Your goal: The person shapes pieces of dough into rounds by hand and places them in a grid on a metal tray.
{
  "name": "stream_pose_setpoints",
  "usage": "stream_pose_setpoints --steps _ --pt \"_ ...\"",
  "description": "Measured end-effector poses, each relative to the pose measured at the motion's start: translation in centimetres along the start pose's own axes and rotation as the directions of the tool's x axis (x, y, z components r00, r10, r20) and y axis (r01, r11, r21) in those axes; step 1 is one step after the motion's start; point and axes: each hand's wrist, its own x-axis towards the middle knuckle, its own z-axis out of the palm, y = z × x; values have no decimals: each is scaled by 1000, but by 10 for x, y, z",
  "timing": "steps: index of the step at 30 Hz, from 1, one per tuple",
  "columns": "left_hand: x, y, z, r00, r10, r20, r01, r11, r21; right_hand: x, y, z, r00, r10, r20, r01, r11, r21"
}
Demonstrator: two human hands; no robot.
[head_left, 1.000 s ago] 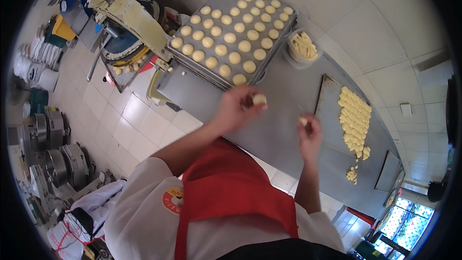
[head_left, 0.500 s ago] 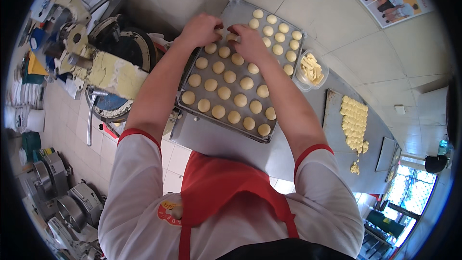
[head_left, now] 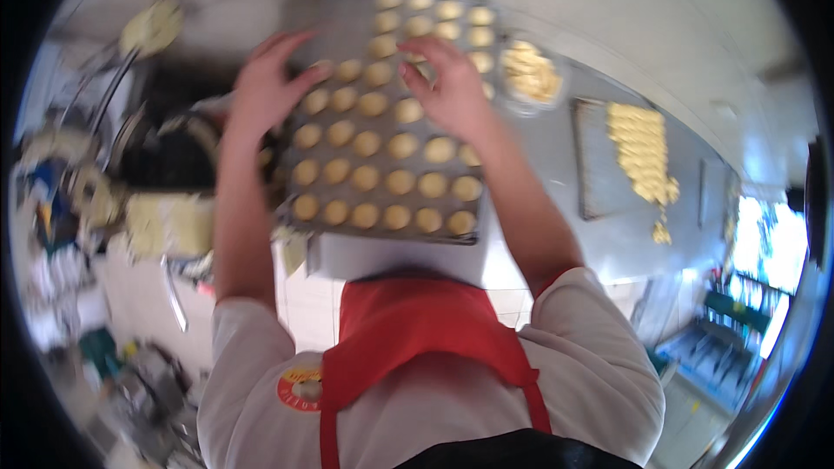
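Observation:
Round balls of pale dough [head_left: 365, 178] sit in rows on a dark metal baking tray [head_left: 347, 24]. My left hand [head_left: 265, 91] is at the tray's left edge, its thumb and fingers apart with nothing between them. The thumb is close to a dough ball at the row's left end. Over the right-hand part of the rows hovers my right hand [head_left: 452, 87], fingers spread and apparently empty. It covers some of the balls beneath it. Motion blurs the picture, so I cannot tell whether either hand touches a ball.
Right of the tray stands a clear plastic tub [head_left: 559, 91] of pale yellow strips. Farther right, a flat tray [head_left: 592, 178] holds a mass of yellow pieces on the metal table [head_left: 547, 165]. A worn cream-coloured machine [head_left: 169, 221] with long levers stands close on the left.
My hands have moved apart from their earlier place close together over the balls, and both have opened. The whole view has turned and become blurred.

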Motion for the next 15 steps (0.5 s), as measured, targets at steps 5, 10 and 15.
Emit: stream_pose_setpoints --steps 5,10,15 --pt "-76 44 2 967 72 -245 -93 993 -76 -150 81 -89 909 205 -362 -301 925 -233" --pt "-117 143 68 961 198 -190 -249 922 -296 -318 191 -224 672 417 -612 -696 637 -331" --pt "-131 243 140 952 303 -46 -288 830 -478 -413 305 -336 432 390 -813 -895 294 -335"
